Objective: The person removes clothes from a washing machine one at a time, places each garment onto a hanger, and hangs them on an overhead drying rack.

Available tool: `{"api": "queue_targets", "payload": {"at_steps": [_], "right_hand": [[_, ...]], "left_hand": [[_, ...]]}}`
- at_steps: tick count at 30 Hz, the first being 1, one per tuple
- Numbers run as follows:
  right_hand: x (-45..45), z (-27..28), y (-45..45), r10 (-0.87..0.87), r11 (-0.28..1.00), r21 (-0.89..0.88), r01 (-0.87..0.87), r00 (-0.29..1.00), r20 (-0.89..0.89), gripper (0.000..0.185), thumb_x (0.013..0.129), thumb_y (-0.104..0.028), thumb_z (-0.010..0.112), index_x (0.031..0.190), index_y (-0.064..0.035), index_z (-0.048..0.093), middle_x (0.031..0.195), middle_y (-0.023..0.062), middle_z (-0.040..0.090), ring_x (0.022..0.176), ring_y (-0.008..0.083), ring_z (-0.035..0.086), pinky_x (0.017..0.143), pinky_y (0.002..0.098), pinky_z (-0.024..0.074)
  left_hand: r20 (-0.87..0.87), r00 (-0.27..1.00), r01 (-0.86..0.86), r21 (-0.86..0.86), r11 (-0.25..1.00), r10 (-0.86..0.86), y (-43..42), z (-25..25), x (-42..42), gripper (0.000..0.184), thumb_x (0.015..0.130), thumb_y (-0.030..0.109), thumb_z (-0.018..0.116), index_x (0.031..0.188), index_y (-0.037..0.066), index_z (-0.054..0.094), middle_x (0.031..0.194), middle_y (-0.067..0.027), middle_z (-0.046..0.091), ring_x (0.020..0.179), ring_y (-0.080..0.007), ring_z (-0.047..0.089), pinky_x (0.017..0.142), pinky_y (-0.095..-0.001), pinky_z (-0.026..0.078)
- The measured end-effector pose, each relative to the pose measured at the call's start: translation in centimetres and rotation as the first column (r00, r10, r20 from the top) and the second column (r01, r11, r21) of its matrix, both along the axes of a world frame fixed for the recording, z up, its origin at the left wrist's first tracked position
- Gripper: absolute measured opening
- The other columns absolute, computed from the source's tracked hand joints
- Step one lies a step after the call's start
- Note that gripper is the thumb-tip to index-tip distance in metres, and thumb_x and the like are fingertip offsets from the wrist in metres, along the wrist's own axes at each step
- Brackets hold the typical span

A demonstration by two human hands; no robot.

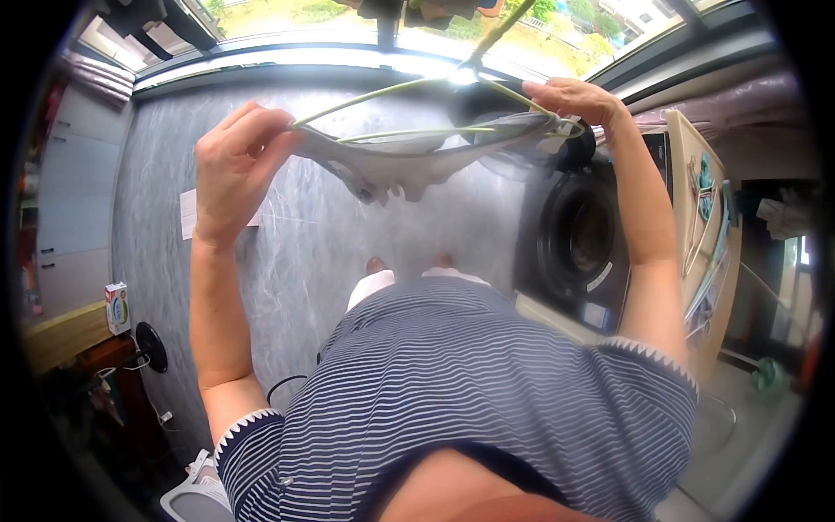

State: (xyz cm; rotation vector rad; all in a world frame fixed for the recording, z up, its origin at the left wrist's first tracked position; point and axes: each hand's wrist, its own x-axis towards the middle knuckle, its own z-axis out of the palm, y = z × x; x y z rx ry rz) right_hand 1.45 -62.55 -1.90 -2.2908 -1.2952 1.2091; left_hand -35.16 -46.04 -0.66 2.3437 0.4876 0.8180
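A light green clothes hanger [365,93] hangs in front of me near the window, with a thin grey garment [409,168] stretched across its lower part. The garment sags in the middle and its lower edge is crumpled; its exact kind is unclear. At the hanger's left end, my left hand [239,165] is closed, pinching the garment's edge against the hanger between thumb and fingers. My right hand [581,100] is over the hanger's looped right end, fingers stretched out to the left and touching close to the garment's corner. Its thumb is hidden.
A black front-loading washing machine [578,230] stands at right, beside a beige board [700,165] hung with hangers. Windows [557,35] run along the front. A detergent-like box [116,308] and a black round object [151,347] are at left. Grey marbled floor [296,235] lies below.
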Motion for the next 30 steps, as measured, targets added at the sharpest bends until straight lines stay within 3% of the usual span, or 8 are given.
{"api": "queue_targets", "payload": {"at_steps": [3, 5, 7, 11, 15, 19, 22, 30], "right_hand": [[-0.2, -1.4, 0.5, 0.145, 0.988, -0.034, -0.151, 0.978, -0.149, 0.062, 0.079, -0.060, 0.043, 0.082, -0.0024, 0.065, 0.073, 0.0054, 0.057, 0.073, 0.0135, 0.051, 0.068, 0.0272, 0.0409], [-2.6, -1.1, 0.8, 0.136, 0.986, -0.061, -0.155, 0.961, -0.242, 0.046, 0.082, -0.046, 0.051, 0.073, -0.0019, 0.062, 0.060, -0.0034, 0.049, 0.057, 0.0060, 0.043, 0.053, 0.0231, 0.0355], [-2.6, -3.1, 1.0, 0.274, 0.955, -0.007, -0.296, 0.894, -0.355, 0.035, 0.082, -0.039, 0.056, 0.074, -0.0059, 0.064, 0.059, -0.0039, 0.051, 0.056, 0.0050, 0.046, 0.051, 0.0212, 0.0381], [-4.2, -4.3, 0.5, 0.031, 0.999, 0.030, -0.019, 0.891, -0.454, 0.026, 0.082, -0.032, 0.058, 0.076, -0.0068, 0.062, 0.063, -0.0044, 0.053, 0.055, 0.0034, 0.044, 0.050, 0.0196, 0.0354], [-3.4, -5.3, 0.5, -0.195, 0.907, 0.129, 0.400, 0.673, -0.713, 0.018, 0.083, -0.023, 0.058, 0.087, -0.0054, 0.059, 0.075, 0.0017, 0.062, 0.063, 0.0053, 0.057, 0.053, 0.0184, 0.0439], [-3.7, -2.9, -0.2, -0.160, 0.861, 0.216, 0.461, 0.648, -0.745, 0.017, 0.082, -0.023, 0.059, 0.086, -0.0068, 0.058, 0.073, 0.0004, 0.061, 0.062, 0.0051, 0.058, 0.050, 0.0170, 0.0432], [-4.0, -1.5, -0.1, -0.162, 0.842, 0.270, 0.467, 0.696, -0.699, 0.014, 0.081, -0.022, 0.060, 0.082, -0.0086, 0.057, 0.070, -0.0017, 0.059, 0.060, 0.0038, 0.056, 0.047, 0.0172, 0.0409], [-5.7, -4.5, -2.4, -0.217, 0.844, 0.139, 0.518, 0.567, -0.795, 0.016, 0.083, -0.023, 0.058, 0.079, -0.0078, 0.057, 0.066, -0.0031, 0.056, 0.050, 0.0023, 0.047, 0.040, 0.0167, 0.0329]], "left_hand": [[-0.035, 0.999, 0.012, 0.071, 0.997, -0.009, -0.3, 0.1, -0.1, 0.007, 0.074, 0.001, 0.063, 0.079, -0.002, 0.059, 0.067, -0.0015, 0.051, 0.057, -0.0059, 0.046, 0.050, -0.0182, 0.037], [-0.047, 0.999, 0.025, 0.117, 0.993, -0.020, -0.5, 0.0, -0.2, 0.008, 0.074, 0.001, 0.064, 0.079, -0.001, 0.059, 0.067, -0.0017, 0.052, 0.056, -0.0064, 0.046, 0.049, -0.0187, 0.037], [-0.045, 0.999, 0.032, 0.139, 0.990, -0.026, -0.7, -0.3, -0.3, 0.008, 0.073, 0.002, 0.064, 0.079, 0.000, 0.060, 0.067, -0.0017, 0.052, 0.055, -0.0068, 0.045, 0.048, -0.0190, 0.037], [-0.069, 0.998, 0.025, 0.181, 0.983, -0.013, -0.7, -0.9, -1.3, 0.009, 0.073, 0.002, 0.065, 0.080, 0.000, 0.060, 0.067, -0.0018, 0.052, 0.055, -0.0067, 0.045, 0.048, -0.0190, 0.037], [-0.070, 0.997, -0.012, 0.160, 0.987, 0.023, -0.6, -2.2, -2.6, 0.009, 0.073, 0.001, 0.064, 0.080, 0.001, 0.060, 0.068, -0.0023, 0.052, 0.055, -0.0075, 0.045, 0.047, -0.0195, 0.037], [-0.076, 0.993, -0.075, 0.134, 0.988, 0.086, -0.4, -3.0, -4.2, 0.009, 0.073, 0.000, 0.063, 0.081, 0.001, 0.059, 0.069, -0.0028, 0.053, 0.055, -0.0081, 0.045, 0.047, -0.0203, 0.036], [-0.058, 0.992, -0.094, 0.254, 0.963, 0.112, -0.1, -3.5, -4.7, 0.009, 0.073, 0.000, 0.063, 0.081, 0.000, 0.059, 0.070, -0.0029, 0.054, 0.055, -0.0075, 0.045, 0.047, -0.0204, 0.036], [0.043, 0.978, -0.209, 0.195, 0.958, 0.204, 0.0, -4.8, -5.4, 0.009, 0.074, 0.001, 0.064, 0.083, 0.001, 0.061, 0.072, -0.0024, 0.055, 0.056, -0.0068, 0.046, 0.048, -0.0192, 0.037]]}}
